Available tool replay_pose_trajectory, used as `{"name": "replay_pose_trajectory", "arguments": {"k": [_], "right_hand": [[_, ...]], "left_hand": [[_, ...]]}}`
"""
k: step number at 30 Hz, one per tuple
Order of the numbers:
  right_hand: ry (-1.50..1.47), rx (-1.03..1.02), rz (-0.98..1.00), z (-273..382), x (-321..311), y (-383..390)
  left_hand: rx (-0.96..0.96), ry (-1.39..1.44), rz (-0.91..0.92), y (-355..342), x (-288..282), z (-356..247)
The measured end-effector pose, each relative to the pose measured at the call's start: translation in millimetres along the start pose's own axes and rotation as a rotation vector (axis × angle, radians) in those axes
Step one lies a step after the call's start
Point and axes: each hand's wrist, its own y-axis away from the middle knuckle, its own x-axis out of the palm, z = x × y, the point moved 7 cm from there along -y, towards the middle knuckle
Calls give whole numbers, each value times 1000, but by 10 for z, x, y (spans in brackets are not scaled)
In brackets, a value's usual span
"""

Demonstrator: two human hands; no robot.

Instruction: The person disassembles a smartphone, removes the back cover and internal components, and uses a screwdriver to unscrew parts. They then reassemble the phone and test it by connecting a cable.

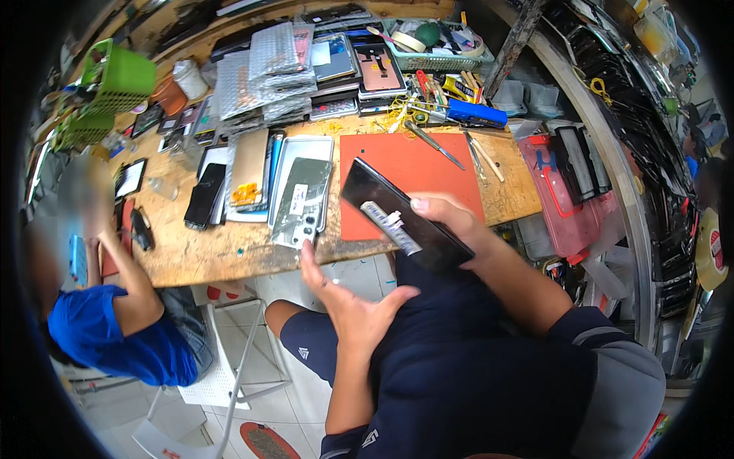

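Note:
My right hand (461, 224) grips a black smartphone (419, 222) by its right edge, thumb on the glass. The phone is held tilted over the near edge of a red-orange mat (443, 157), and a strip of whitish label or tape (390, 227) is stuck along its front. Below and to the left of it, my left hand (348, 310) is open with fingers and thumb spread, touching nothing. Just beyond its fingertips a grey-green phone back (312, 183) with camera rings and a white label lies on a white tray (325, 147).
Black phone (205, 195) and a gold panel (248, 164) lie left on the wooden bench (183, 256). Tweezers (436, 145), a blue tool (475, 113), bubble-wrapped stacks (260, 73) and a basket (440, 61) stand behind. Another person in blue (126, 333) sits left, beside a white folding chair (218, 379).

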Motion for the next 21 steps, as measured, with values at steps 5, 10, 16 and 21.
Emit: {"name": "replay_pose_trajectory", "arguments": {"k": [5, 10, 16, 21], "right_hand": [[1381, -319, -428, 483, -355, -131], [1773, -132, -413, 417, -258, -369], [1837, 24, -82, 1020, 328, -796], [1678, -32, 432, 1132, 1536, -1027]], "left_hand": [[-50, -125, -257, -10, -467, 566], [138, -149, -264, -384, -851, 743], [-119, -118, -396, -657, -1426, 668], [-467, -231, -429, -353, -2027, 220]]}}
